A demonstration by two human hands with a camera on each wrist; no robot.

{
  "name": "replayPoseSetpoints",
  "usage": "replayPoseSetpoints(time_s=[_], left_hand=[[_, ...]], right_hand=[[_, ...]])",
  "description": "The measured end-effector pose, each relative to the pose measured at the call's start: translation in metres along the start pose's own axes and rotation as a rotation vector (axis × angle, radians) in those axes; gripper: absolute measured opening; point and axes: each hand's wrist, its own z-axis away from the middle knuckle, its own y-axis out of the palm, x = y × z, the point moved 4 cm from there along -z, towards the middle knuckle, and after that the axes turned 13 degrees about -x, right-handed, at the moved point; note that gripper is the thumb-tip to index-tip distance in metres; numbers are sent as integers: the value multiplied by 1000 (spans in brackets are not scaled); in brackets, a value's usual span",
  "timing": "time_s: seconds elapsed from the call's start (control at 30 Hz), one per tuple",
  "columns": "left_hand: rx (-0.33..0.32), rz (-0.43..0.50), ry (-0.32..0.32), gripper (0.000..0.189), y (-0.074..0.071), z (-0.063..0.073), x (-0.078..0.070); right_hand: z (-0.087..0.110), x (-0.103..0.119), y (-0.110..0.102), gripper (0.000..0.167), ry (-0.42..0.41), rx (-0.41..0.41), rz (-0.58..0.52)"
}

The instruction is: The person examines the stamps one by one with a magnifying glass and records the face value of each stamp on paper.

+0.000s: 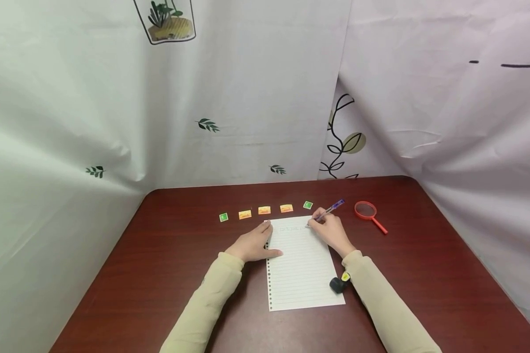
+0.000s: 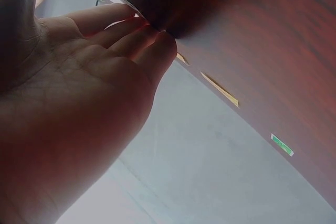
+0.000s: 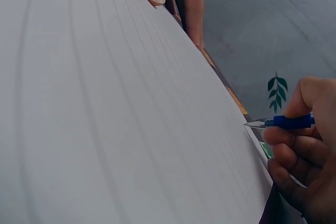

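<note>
A lined sheet of paper point(image 1: 302, 269) with punched holes along its left side lies on the dark red table. My left hand point(image 1: 252, 245) rests on the paper's upper left edge, fingers fairly straight and thumb spread over the lines. With my right hand point(image 1: 331, 230) I pinch a blue pen point(image 1: 336, 204), its tip at the faint writing near the top of the sheet. The right wrist view shows the pen's metal tip and blue grip point(image 3: 291, 122) between thumb and fingers. In the left wrist view, the left palm point(image 2: 94, 87) fills much of the picture.
Beyond the paper runs a row of small stamp-like pieces: a green one point(image 1: 223, 217) at the left, several orange ones point(image 1: 264, 210) and another green one point(image 1: 307, 205). A red magnifying glass point(image 1: 379, 225) lies right of the pen. White printed cloth point(image 1: 256, 88) hangs behind the table.
</note>
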Motion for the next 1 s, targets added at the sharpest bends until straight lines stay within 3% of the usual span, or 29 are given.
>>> replayPoseSetpoints(time_s=[0.37, 1.0], left_hand=[[2, 13, -3, 95, 1, 0, -2], [6, 11, -4, 95, -1, -1, -1]], right_hand=[[-2, -2, -5, 5, -8, -44, 25], [-3, -2, -2, 6, -19, -18, 3]])
